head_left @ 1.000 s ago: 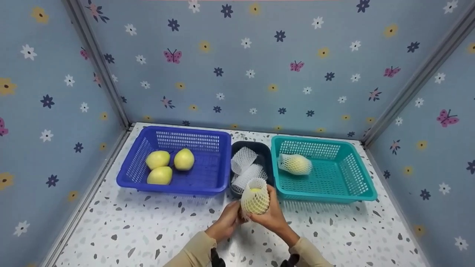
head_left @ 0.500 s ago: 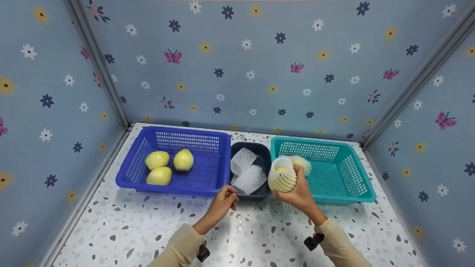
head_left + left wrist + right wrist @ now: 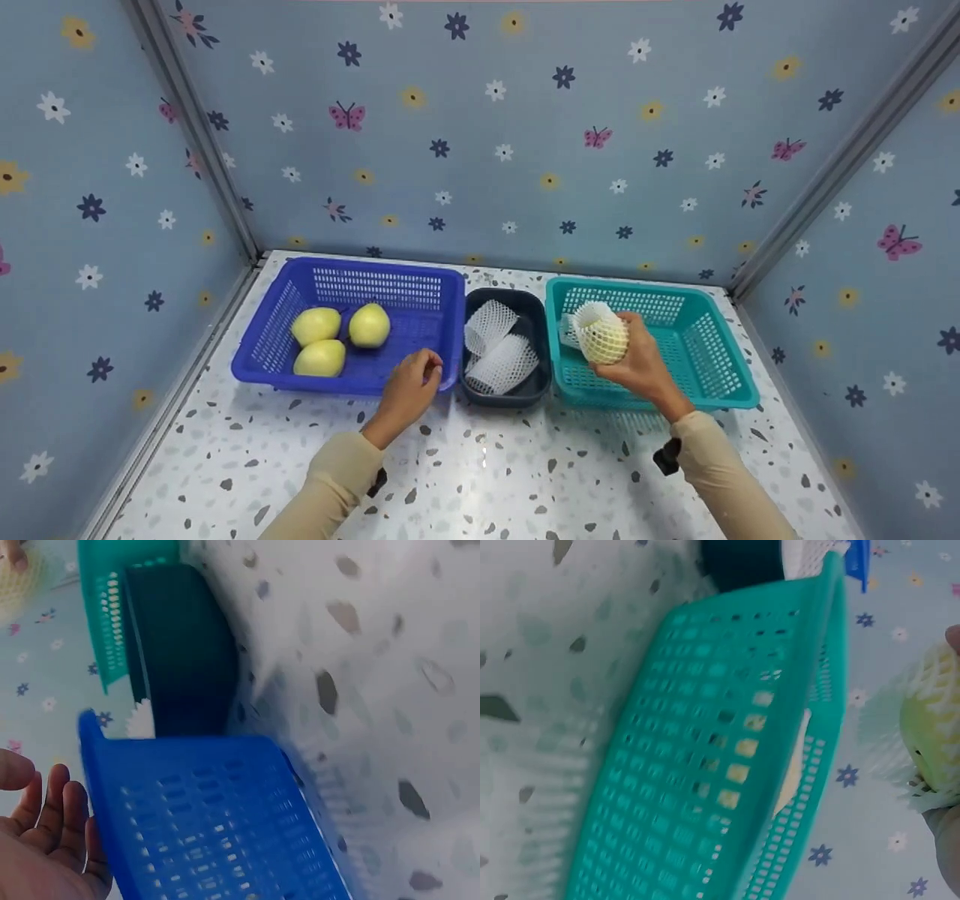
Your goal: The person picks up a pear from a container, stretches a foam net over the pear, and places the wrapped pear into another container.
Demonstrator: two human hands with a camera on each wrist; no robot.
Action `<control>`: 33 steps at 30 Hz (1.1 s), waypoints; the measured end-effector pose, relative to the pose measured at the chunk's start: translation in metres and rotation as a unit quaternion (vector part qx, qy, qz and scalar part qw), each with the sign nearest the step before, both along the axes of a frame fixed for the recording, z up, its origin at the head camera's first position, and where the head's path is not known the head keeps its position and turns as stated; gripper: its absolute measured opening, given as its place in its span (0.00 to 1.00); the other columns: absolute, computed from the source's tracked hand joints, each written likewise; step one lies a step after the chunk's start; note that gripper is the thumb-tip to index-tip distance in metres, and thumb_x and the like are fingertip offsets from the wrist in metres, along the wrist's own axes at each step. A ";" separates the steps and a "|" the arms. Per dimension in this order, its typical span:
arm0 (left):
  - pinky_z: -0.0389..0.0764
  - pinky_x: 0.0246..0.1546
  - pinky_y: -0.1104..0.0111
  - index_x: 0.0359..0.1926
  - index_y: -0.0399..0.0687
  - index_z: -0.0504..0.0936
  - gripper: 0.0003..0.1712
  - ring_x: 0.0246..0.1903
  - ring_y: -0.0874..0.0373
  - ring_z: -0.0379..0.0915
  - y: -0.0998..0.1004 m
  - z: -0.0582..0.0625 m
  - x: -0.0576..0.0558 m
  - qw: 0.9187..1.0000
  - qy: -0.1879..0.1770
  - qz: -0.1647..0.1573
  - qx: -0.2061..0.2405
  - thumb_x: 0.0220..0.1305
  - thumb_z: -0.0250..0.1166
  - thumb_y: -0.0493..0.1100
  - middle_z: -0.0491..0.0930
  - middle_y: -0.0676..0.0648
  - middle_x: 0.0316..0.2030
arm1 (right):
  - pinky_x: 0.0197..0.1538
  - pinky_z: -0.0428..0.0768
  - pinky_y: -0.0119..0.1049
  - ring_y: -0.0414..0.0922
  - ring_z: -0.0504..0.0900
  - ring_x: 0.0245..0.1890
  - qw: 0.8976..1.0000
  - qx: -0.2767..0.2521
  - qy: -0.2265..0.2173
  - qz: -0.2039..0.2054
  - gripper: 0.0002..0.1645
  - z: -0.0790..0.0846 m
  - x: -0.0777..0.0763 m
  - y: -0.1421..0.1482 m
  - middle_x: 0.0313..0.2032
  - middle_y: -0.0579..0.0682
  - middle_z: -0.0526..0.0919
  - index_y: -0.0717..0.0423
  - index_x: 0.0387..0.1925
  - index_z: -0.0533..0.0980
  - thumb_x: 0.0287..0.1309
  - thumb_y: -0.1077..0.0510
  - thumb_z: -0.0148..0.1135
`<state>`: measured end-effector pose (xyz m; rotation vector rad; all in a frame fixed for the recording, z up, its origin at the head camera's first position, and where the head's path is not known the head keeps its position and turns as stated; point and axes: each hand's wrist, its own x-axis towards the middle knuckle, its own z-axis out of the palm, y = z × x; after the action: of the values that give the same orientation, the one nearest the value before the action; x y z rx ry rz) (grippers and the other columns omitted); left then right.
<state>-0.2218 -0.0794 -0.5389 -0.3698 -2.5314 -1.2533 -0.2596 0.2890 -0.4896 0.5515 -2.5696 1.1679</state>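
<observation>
My right hand (image 3: 641, 364) grips a yellow-green pear (image 3: 606, 341) in a white foam net sleeve, held above the left part of the teal basket (image 3: 679, 401). In the right wrist view, the netted pear (image 3: 934, 727) is partly cut off at the frame edge. Behind it in the head view, another netted fruit (image 3: 568, 331) in the basket is mostly hidden. My left hand (image 3: 411, 382) holds nothing, its fingers loosely bent over the front right rim of the blue basket (image 3: 420, 386). Bare yellow-green pears (image 3: 369, 325) lie in that basket's left half.
Between the baskets stands a small dark tray (image 3: 536, 386) with loose white foam net sleeves (image 3: 504, 365) in it. The speckled white tabletop (image 3: 480, 480) extends in front. Flower-patterned panels (image 3: 480, 150) enclose the back and sides.
My right hand has carried the netted pear rightward from in front of the dark tray to over the teal basket. My left hand has let go of it and moved left to the blue basket.
</observation>
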 end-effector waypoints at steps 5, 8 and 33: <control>0.61 0.33 0.62 0.32 0.50 0.73 0.03 0.28 0.61 0.64 -0.007 -0.008 -0.003 0.996 0.009 0.031 -0.086 0.60 0.54 0.43 0.70 0.58 0.25 | 0.36 0.73 0.42 0.45 0.69 0.39 0.999 0.049 0.005 0.022 0.50 -0.010 -0.014 0.011 0.45 0.51 0.67 0.53 0.55 0.57 0.27 0.59 0.74; 0.60 0.33 0.63 0.31 0.53 0.72 0.04 0.28 0.61 0.63 -0.008 -0.012 -0.003 0.993 -0.002 0.038 -0.107 0.61 0.53 0.44 0.69 0.58 0.25 | 0.37 0.71 0.43 0.45 0.67 0.41 0.996 0.089 0.001 0.030 0.49 -0.017 -0.020 0.017 0.47 0.52 0.64 0.54 0.55 0.57 0.27 0.60 0.73; 0.62 0.31 0.64 0.29 0.51 0.75 0.09 0.27 0.57 0.68 -0.004 -0.019 -0.003 0.982 0.004 0.057 -0.180 0.62 0.51 0.45 0.74 0.54 0.24 | 0.45 0.70 0.49 0.49 0.68 0.46 0.949 0.271 -0.130 0.099 0.44 -0.047 -0.038 0.022 0.49 0.54 0.65 0.54 0.55 0.60 0.37 0.47 0.70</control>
<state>-0.2251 -0.0830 -0.5582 -0.3005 -2.7269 -0.7477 -0.2976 0.3114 -0.5371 0.8351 -3.1393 0.5960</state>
